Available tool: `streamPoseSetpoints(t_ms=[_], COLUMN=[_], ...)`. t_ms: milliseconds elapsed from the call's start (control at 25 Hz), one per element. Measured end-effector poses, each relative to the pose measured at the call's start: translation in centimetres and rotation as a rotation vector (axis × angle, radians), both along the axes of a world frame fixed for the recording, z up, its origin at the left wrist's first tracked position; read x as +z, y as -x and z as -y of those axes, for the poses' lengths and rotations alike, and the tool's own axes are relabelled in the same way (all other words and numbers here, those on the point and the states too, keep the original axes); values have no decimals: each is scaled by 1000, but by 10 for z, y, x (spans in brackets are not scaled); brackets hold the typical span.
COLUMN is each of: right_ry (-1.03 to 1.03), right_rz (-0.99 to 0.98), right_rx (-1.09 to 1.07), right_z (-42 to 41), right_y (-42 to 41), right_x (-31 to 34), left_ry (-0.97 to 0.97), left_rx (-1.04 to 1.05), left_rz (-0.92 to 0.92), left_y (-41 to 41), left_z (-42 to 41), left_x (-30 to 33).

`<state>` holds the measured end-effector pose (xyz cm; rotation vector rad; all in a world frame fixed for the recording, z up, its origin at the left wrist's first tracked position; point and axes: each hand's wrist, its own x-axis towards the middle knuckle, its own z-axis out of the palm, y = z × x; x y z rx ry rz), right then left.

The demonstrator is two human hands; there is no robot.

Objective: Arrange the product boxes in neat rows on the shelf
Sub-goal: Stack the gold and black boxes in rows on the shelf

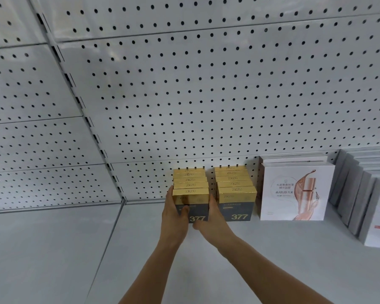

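Observation:
Two rows of gold-and-dark boxes marked 377 stand upright on the white shelf (228, 255), running back to the pegboard. My left hand (173, 212) holds the left side of the front box of the left row (192, 199), thumb across its face. My right hand (213, 216) lies along that box's right side, fingers in the gap beside the right row (237, 202). Both hands clasp this one box between them.
White Marubi boxes (294, 191) stand in a row right of the gold rows. Further right, grey-and-white boxes (364, 205) lean in a slanted line. A perforated back wall (206, 95) closes the shelf; a seam divides off the shelf section at left.

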<state>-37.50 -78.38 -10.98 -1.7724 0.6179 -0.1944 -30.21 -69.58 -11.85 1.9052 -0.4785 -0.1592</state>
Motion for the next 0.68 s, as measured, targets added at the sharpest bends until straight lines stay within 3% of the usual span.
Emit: streamPoseSetpoints(t_ms=[680], right_ry=[-1], right_rz=[72], right_rx=[-30], right_z=[11], right_y=[-18], right_x=[10], left_ry=[32], left_rx=[-30], left_rz=[-16], left_y=[-5], left_z=[4], left_x=[16])
